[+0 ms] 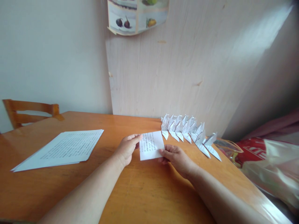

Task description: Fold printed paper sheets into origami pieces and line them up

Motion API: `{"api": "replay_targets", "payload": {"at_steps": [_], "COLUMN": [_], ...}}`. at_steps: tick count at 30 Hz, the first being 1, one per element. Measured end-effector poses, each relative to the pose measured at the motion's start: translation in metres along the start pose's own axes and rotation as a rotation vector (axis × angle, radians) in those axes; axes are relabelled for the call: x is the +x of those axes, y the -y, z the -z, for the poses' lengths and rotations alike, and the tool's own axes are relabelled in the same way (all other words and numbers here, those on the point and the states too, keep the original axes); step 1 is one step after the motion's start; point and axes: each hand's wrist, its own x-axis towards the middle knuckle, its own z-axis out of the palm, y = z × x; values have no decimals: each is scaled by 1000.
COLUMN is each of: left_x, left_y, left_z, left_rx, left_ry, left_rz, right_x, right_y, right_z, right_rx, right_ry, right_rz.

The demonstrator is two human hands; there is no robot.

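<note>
Between my two hands is a small, nearly square piece of printed paper [151,143], held a little above the table. My left hand [128,148] pinches its upper left edge, thumb on top. At the lower right edge, my right hand [175,158] grips it with the thumb on the printed face and the other fingers underneath. Just beyond, to the right, stand several folded paper figures [186,127] in rows, made of the same kind of printed paper. A stack of printed sheets [67,146] lies flat to the left.
The wooden table [130,193] meets the wall at the back. A wooden chair [32,109] stands behind its far left corner. Beyond the right edge are a red and white plastic bag [257,158] and dark reddish cloth [268,124]. A fruit poster [137,17] hangs above.
</note>
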Motion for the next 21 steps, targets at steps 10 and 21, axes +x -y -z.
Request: {"api": "replay_targets", "payload": {"at_steps": [10, 21], "left_x": [3, 2], "left_y": [-6, -11], "left_z": [6, 11], "left_rx": [43, 57], "left_ry": [-83, -228], "left_rz": [-41, -90], "right_x": [0, 1], "right_y": [1, -1], "right_z": [0, 2], "right_rx": [24, -17], "right_ry": [-8, -87], "right_rz": [-7, 62]}}
